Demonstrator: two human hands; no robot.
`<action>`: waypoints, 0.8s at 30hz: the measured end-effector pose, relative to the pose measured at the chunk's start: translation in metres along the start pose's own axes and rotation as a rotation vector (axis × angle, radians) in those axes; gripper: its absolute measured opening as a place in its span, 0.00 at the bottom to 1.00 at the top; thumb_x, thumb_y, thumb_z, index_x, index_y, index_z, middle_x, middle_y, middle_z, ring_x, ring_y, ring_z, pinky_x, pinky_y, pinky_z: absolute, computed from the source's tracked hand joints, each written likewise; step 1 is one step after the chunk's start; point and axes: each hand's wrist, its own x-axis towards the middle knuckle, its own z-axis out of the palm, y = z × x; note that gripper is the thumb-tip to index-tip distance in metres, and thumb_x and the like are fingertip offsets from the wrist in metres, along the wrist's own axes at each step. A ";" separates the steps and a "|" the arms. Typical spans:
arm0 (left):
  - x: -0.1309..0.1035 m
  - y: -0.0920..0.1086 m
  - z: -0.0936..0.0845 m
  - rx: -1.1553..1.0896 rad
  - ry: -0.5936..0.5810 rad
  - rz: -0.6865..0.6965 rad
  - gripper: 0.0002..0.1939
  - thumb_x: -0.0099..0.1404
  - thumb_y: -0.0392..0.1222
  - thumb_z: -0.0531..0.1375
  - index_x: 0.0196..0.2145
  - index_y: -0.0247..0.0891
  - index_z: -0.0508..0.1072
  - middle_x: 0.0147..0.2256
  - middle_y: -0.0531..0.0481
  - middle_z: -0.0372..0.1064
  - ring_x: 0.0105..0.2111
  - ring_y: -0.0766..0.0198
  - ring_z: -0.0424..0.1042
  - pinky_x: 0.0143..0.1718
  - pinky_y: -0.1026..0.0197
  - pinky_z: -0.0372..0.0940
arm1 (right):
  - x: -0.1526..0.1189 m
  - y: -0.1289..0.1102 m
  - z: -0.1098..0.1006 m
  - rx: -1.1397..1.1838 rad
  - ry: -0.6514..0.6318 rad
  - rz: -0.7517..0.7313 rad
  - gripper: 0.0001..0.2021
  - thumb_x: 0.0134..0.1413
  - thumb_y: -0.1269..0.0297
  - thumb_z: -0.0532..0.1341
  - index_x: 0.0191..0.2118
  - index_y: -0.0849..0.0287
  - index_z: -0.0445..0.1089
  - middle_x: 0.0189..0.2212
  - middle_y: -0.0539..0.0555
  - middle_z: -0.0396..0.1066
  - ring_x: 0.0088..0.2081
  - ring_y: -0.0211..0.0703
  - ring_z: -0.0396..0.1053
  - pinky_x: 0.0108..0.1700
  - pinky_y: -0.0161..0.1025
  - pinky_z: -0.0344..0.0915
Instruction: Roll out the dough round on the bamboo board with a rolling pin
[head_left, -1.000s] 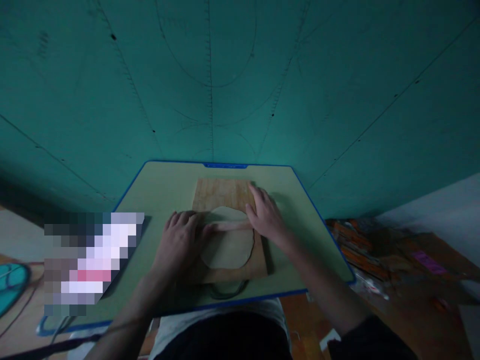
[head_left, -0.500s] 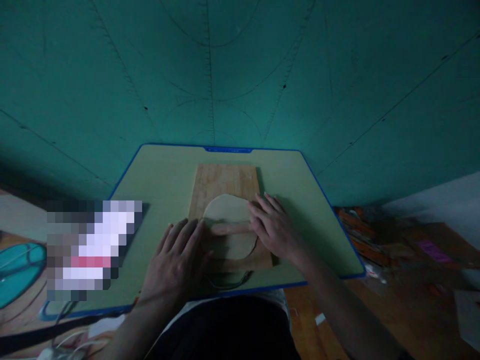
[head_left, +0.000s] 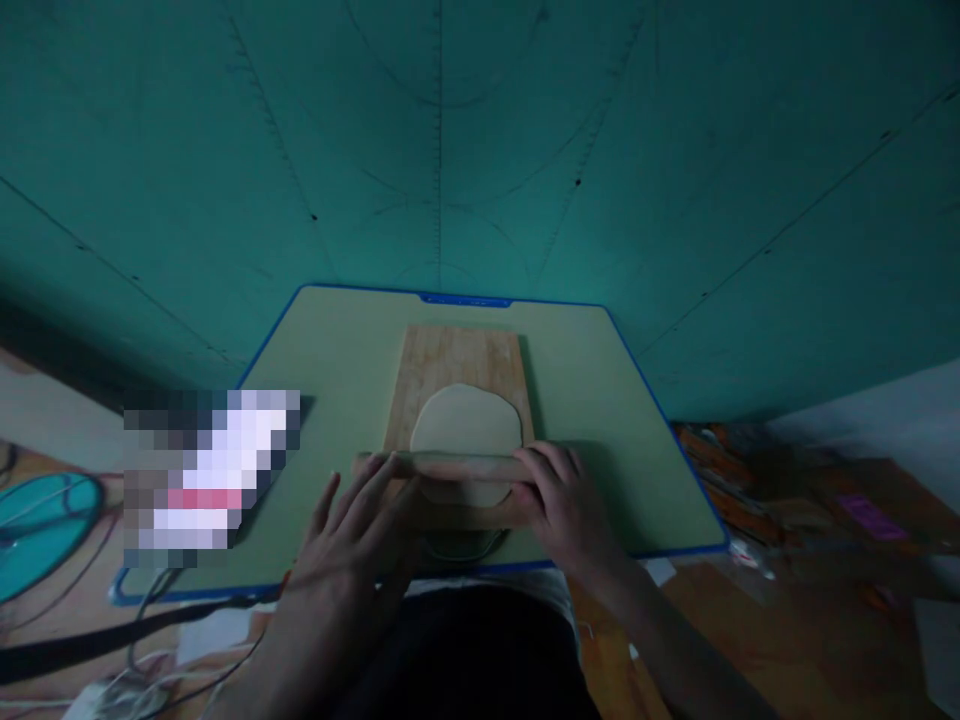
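A wooden rolling pin (head_left: 469,467) lies crosswise over a flat, roundish sheet of dough (head_left: 466,418). The dough rests on a wooden cutting board (head_left: 465,350), and part of it shows on the near side of the pin. My left hand (head_left: 352,540) is on the pin's left end, fingers stretched loosely over it and thumb near the board. At the right end, my right hand (head_left: 566,505) has its fingers curled over the pin.
The cutting board sits on a pale table (head_left: 337,350) with a blue rim, against a green wall (head_left: 480,150). A pixelated object (head_left: 217,470) stands at the table's left. Cables (head_left: 142,680) lie at lower left, and boxes (head_left: 840,510) stand at right.
The rolling pin and both hands have come nearer my body, uncovering more of the dough's far part. My right fingers, stretched out before, now curl over the pin. The view has shifted slightly.
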 end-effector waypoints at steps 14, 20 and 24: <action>0.060 0.017 0.056 0.096 -0.053 0.228 0.38 0.74 0.60 0.49 0.69 0.27 0.55 0.67 0.31 0.57 0.68 0.45 0.56 0.65 0.41 0.58 | -0.017 0.059 -0.003 0.321 0.452 0.475 0.19 0.67 0.46 0.51 0.47 0.55 0.69 0.38 0.57 0.73 0.39 0.50 0.71 0.40 0.45 0.69; 0.048 0.020 0.044 0.147 -0.033 0.266 0.36 0.75 0.57 0.48 0.67 0.24 0.57 0.66 0.30 0.59 0.67 0.45 0.58 0.63 0.44 0.61 | -0.013 0.056 -0.003 0.359 0.428 0.447 0.19 0.66 0.47 0.53 0.47 0.56 0.69 0.37 0.57 0.73 0.38 0.49 0.71 0.39 0.44 0.69; 0.043 0.026 0.043 0.166 -0.027 0.247 0.36 0.75 0.57 0.47 0.66 0.22 0.59 0.65 0.27 0.60 0.66 0.42 0.60 0.62 0.43 0.64 | -0.014 0.055 -0.003 0.363 0.439 0.432 0.18 0.66 0.48 0.54 0.47 0.56 0.70 0.38 0.57 0.73 0.39 0.49 0.72 0.39 0.44 0.69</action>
